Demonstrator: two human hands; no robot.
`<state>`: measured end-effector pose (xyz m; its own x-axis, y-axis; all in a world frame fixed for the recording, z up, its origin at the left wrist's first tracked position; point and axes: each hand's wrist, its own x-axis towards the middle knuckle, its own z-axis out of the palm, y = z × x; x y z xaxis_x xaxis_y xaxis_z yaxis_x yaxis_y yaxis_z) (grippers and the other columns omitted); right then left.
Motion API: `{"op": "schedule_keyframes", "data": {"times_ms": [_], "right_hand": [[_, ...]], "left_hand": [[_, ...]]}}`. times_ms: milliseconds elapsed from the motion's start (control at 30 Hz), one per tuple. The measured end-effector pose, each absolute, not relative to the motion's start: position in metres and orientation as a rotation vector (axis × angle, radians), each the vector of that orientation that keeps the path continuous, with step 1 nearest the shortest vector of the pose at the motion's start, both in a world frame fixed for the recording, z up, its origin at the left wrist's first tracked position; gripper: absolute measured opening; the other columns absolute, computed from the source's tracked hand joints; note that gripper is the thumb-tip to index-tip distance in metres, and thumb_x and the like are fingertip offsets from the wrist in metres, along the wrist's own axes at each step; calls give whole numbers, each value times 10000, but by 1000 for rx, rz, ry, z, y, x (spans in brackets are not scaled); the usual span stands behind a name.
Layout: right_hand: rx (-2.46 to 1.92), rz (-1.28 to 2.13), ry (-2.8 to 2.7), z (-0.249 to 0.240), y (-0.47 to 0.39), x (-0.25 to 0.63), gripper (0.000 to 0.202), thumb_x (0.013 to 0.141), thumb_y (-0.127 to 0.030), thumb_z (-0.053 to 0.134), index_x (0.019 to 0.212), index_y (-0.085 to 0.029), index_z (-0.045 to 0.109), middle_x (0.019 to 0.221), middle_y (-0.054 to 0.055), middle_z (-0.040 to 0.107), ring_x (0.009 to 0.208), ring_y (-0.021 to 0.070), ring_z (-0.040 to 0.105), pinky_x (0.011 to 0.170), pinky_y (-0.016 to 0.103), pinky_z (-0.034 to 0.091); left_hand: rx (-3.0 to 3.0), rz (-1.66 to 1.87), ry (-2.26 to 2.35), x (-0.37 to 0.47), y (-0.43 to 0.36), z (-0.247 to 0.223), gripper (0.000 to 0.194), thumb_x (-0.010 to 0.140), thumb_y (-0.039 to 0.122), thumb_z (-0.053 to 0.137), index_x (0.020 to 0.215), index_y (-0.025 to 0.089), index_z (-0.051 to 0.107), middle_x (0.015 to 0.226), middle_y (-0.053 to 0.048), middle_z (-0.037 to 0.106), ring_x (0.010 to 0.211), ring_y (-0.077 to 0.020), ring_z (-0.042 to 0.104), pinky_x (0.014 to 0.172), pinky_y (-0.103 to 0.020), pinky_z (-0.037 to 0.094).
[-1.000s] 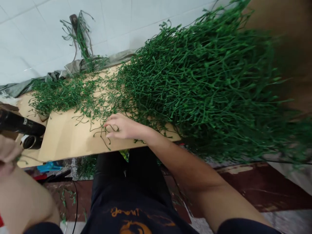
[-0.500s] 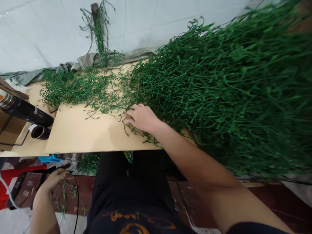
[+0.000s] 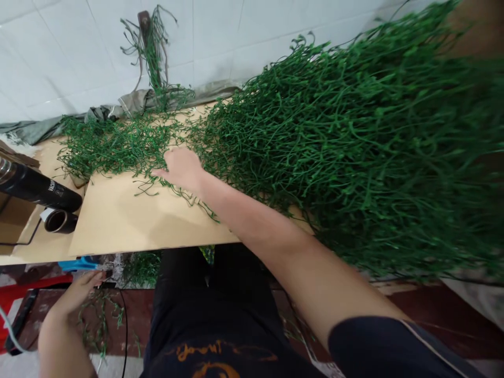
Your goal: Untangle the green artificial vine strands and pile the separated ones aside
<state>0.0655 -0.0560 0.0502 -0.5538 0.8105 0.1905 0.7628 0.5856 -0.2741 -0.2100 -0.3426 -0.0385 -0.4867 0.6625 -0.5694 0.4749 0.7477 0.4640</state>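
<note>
My right hand [image 3: 181, 169] reaches over the board, palm down, with its thumb stretched to the left and its bent fingertips partly hidden. It touches the edge of a thin spread of green stems [image 3: 114, 144] with small knobs at their ends. A few loose stems trail under the wrist. Just to the right rises a large heap of the same green stems [image 3: 346, 131]. Below the board's edge at lower left, my left hand [image 3: 87, 286] has its fingers closed around something small and dark, which I cannot make out. A blue object [image 3: 81, 263] lies just above it.
A tan cardboard sheet [image 3: 126, 220] covers the work surface. On the left are a black vacuum flask [image 3: 43, 186] and a dark cup-like tube [image 3: 60, 221]. More stems hang from a brown post [image 3: 144, 26] by the tiled wall. A black cable [image 3: 126, 331] hangs at lower left.
My right hand has moved left across the board, from the heap's edge to the thinner spread, shifting some loose stems. My left hand has moved slightly down and left.
</note>
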Motion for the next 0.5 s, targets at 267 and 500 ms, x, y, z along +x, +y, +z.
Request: {"op": "schedule_keyframes", "data": {"times_ms": [267,500], "right_hand": [[-1363,538,-2320,40,-15,79,241,848,-285,499,960,-118,632,959,115,654,879,204,596,784,321,453],[-1019,791,-1967,76,-18,124,174,869,-293,504,818,-152,593,680,-1,497,645,99,439,669,261,424]], "left_hand": [[1133,555,2052,-158,-316,37,648,563,743,608,903,200,704,917,-88,745,834,-272,673,807,-407,545],[1637,1205,1882,-97,-199,49,530,724,547,607,1102,176,601,1220,-129,617,1125,-261,578,999,-424,442]]}}
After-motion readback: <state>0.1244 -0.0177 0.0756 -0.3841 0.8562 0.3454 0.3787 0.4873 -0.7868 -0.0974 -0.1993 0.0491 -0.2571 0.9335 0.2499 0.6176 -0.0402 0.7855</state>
